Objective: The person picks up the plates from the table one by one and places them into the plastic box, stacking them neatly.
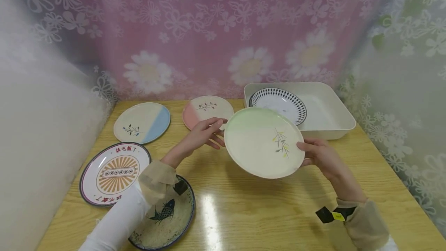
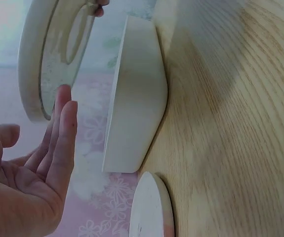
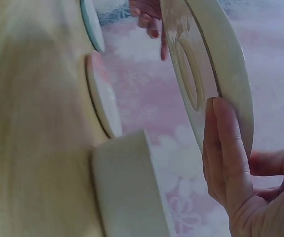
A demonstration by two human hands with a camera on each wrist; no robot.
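A cream plate with a pale green edge and a yellow-and-grey sprig is held in the air above the table, tilted toward the head camera. My right hand pinches its right rim, thumb on the face and fingers against the underside. By the left rim is my left hand, its fingers extended and the thumb standing apart from the plate. In the left wrist view those fingertips reach the underside's edge; whether they touch cannot be told. The foot ring shows underneath.
Behind the held plate stands a white bin with a black-diamond-rimmed plate inside. On the wooden table lie a pink-and-cream plate, a blue-and-cream plate, a sunburst plate and a fish plate, partly under the left forearm.
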